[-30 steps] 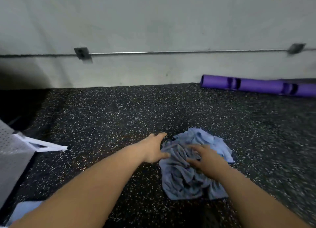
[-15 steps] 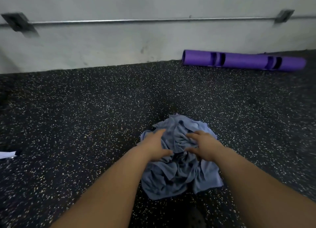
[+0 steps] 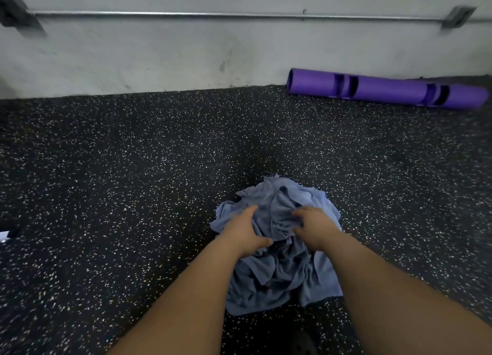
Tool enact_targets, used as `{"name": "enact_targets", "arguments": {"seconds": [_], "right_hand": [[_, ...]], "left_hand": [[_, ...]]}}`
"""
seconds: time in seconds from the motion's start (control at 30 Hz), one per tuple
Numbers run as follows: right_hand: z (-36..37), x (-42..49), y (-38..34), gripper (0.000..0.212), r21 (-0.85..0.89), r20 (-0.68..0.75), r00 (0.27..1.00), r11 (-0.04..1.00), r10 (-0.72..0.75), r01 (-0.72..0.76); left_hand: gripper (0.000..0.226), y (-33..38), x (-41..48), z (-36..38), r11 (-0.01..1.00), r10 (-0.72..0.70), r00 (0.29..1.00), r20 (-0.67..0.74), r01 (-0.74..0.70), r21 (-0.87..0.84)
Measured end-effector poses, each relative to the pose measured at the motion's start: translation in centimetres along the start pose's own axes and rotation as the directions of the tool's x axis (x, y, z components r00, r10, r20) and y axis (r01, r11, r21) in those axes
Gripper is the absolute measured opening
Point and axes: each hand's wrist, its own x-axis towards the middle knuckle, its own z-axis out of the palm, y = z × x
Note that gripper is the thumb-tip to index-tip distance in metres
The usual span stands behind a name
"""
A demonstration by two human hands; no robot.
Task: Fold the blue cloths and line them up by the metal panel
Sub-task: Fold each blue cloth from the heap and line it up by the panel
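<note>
Hands of a person reach down from the near edge of the frame into a crumpled heap of blue cloths (image 3: pixel 279 274), seen from a head-worn camera looking forward and down. The heap lies on a dark speckled floor (image 3: pixel 133 181), near the person and a little right of centre, its layers tangled so that single cloths cannot be counted. The left hand (image 3: pixel 243 232) rests on the heap's left side, fingers laid along the fabric and thumb dug into a fold, so it appears to pinch a bunch of cloth. The right hand (image 3: pixel 316 226) sits just beside it on the right, with fingers curled down into the folds, gripping them. A ridge of gathered fabric stands between the two hands. Far off, a pale wall (image 3: pixel 159 56) carries a thin metal rail (image 3: pixel 213 14), and a purple tube (image 3: pixel 386 90) lies at the wall's foot on the far right. No metal panel is in view. Judging from this, the task is at its start: nothing is folded, and the hands are working one cloth loose from the rest. The next move calls for lifting a single cloth free, finding its corners and spreading it flat before any fold.
</note>
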Motion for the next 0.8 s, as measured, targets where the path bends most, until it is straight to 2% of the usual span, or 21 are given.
{"name": "enact_targets", "arguments": {"seconds": [0.13,0.3,0.47,0.6,0.7,0.8], "right_hand": [[-3.3,-1.8,-0.9,0.027,0.134,-0.129,0.992,0.990,-0.015,0.032],[-8.3,-5.2,-1.8,0.022,0.298,-0.314,0.949,0.951,0.015,0.084],[-12.6,-9.5,-3.3,0.020,0.500,-0.348,0.937,0.842,-0.018,0.202],[-15.2,-13.4,-5.7,0.025,0.570,-0.416,0.908,0.768,-0.038,0.293],[-16.7,-17.0,-8.0,0.026,0.599,-0.484,0.874,0.708,-0.053,0.375],[-17.4,-20.9,-9.5,0.024,0.610,-0.546,0.833,0.638,-0.092,0.470]], "left_hand": [[0.104,0.7,-1.2,-0.1,0.999,0.032,0.999,-0.027,-0.033,-0.043],[0.101,1.8,-4.2,-1.3,0.995,0.064,0.996,-0.069,-0.069,-0.078],[0.098,3.5,-8.3,-2.9,0.988,0.127,0.983,-0.131,-0.136,-0.068],[0.097,5.1,-12.5,-4.2,0.975,0.178,0.961,-0.210,-0.202,-0.096],[0.077,6.2,-16.5,-4.6,0.947,0.249,0.926,-0.284,-0.294,-0.128],[0.072,7.0,-19.9,-4.3,0.930,0.302,0.882,-0.362,-0.356,-0.090]]}}
